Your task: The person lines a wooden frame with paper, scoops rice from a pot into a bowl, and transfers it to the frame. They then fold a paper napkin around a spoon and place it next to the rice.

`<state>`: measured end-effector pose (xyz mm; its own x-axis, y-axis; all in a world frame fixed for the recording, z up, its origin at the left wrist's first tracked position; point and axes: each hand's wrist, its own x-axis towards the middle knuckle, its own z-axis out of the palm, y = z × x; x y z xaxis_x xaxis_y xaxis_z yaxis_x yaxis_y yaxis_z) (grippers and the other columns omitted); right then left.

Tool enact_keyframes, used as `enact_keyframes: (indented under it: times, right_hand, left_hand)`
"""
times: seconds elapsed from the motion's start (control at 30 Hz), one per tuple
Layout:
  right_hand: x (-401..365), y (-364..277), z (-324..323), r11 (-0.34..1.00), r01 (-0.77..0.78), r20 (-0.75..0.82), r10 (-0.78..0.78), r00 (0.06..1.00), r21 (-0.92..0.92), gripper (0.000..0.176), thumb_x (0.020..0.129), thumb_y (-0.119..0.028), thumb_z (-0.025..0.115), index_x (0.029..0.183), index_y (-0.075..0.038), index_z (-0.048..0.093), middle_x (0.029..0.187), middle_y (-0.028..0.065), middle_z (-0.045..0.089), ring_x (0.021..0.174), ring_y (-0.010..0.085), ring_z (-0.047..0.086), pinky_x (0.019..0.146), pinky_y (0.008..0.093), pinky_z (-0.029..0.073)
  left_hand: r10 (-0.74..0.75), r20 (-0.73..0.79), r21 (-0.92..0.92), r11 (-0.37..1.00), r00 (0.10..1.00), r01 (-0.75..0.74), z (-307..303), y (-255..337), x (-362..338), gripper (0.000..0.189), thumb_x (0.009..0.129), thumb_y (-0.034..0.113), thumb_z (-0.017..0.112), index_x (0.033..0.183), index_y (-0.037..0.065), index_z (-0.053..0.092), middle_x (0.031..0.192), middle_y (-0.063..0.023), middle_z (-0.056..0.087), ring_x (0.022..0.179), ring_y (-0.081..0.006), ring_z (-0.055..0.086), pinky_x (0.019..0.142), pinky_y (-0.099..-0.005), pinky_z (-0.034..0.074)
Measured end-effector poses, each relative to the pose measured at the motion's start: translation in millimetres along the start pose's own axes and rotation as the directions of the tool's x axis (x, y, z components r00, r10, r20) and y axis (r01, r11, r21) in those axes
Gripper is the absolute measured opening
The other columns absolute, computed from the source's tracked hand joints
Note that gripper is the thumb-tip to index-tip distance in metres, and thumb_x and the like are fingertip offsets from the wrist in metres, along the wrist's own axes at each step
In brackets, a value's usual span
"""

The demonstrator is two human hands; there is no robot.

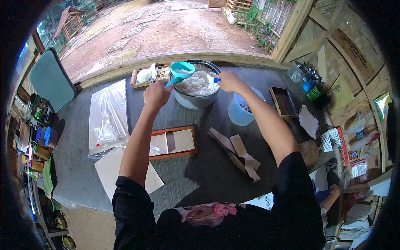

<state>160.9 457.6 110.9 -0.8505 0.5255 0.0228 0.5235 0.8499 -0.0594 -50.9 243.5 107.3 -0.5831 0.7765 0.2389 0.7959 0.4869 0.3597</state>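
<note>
My left hand [157, 94] grips the handle of a teal scoop [181, 71], held over the left rim of a large grey pot [194, 100] full of white rice [197, 84]. My right hand [230, 81] holds a white rice paddle with a blue handle [210, 78], its blade resting on the rice next to the scoop. The scoop has some rice in it. Both arms reach forward across the dark table [208, 171].
A wooden tray [173, 142] with paper sheets lies near me. Folded paper strips [241, 156] lie to its right, a blue pitcher [241, 110] and a small brown tray [283, 101] further right. Clear plastic bags [107, 118] lie left. A wooden box [148, 76] sits behind.
</note>
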Motion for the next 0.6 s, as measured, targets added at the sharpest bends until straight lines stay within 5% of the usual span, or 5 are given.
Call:
enact_keyframes:
  times: [0.1, 0.27, 0.37, 0.47, 0.6]
  right_hand:
    - [-9.2, -6.8, -19.4, 0.994, 0.071, -0.045, -0.068, 0.997, 0.077, 0.027, 0.079, -0.020, 0.061, 0.104, -0.017, 0.071, 0.091, 0.0214, 0.066, 0.087, 0.0386, 0.064, 0.078, 0.0488, 0.051]
    - [-15.3, -17.5, -2.9, 0.982, -0.167, -0.118, 0.177, 0.977, 0.085, 0.028, 0.081, -0.021, 0.062, 0.108, -0.020, 0.071, 0.096, 0.0187, 0.068, 0.089, 0.0383, 0.064, 0.080, 0.0484, 0.051]
    - [-17.4, 2.6, -8.3, 0.995, -0.005, -0.119, 0.017, 0.993, 0.098, 0.029, 0.082, -0.023, 0.062, 0.109, -0.022, 0.071, 0.097, 0.0192, 0.067, 0.090, 0.0378, 0.064, 0.081, 0.0477, 0.052]
    - [-14.1, 4.4, -24.1, 0.989, -0.030, -0.016, 0.033, 0.999, 0.145, 0.029, 0.081, -0.022, 0.063, 0.108, -0.021, 0.071, 0.097, 0.0197, 0.067, 0.089, 0.0376, 0.065, 0.081, 0.0466, 0.052]
    - [-19.6, -13.5, -10.2, 0.989, -0.074, -0.107, 0.089, 0.990, 0.130, 0.026, 0.080, -0.021, 0.065, 0.105, -0.018, 0.072, 0.094, 0.0198, 0.068, 0.087, 0.0375, 0.065, 0.079, 0.0443, 0.052]
  left_hand:
    - [0.024, -0.033, -0.066, 0.997, 0.999, -0.026, -1.6, 0.8, -8.0, 0.040, 0.087, 0.045, 0.060, 0.104, 0.010, 0.070, 0.090, -0.0205, 0.069, 0.087, -0.0393, 0.066, 0.077, -0.0482, 0.052]
    - [0.007, 0.001, -0.073, 0.997, 1.000, -0.007, -5.9, 3.0, -11.3, 0.038, 0.087, 0.043, 0.060, 0.106, 0.011, 0.069, 0.090, -0.0207, 0.069, 0.087, -0.0386, 0.066, 0.079, -0.0482, 0.051]
    - [-0.012, 0.004, -0.073, 0.997, 1.000, 0.012, -8.4, 2.8, -14.3, 0.038, 0.087, 0.043, 0.060, 0.107, 0.012, 0.069, 0.090, -0.0209, 0.069, 0.088, -0.0385, 0.066, 0.079, -0.0485, 0.051]
    - [-0.008, -0.005, -0.068, 0.998, 1.000, 0.008, -5.0, -1.4, -12.2, 0.039, 0.087, 0.044, 0.060, 0.107, 0.011, 0.069, 0.090, -0.0210, 0.069, 0.087, -0.0389, 0.066, 0.078, -0.0488, 0.051]
    - [-0.013, 0.002, -0.067, 0.998, 1.000, 0.013, -4.5, -0.7, -11.8, 0.039, 0.088, 0.044, 0.059, 0.105, 0.011, 0.069, 0.090, -0.0212, 0.069, 0.087, -0.0394, 0.066, 0.077, -0.0491, 0.051]
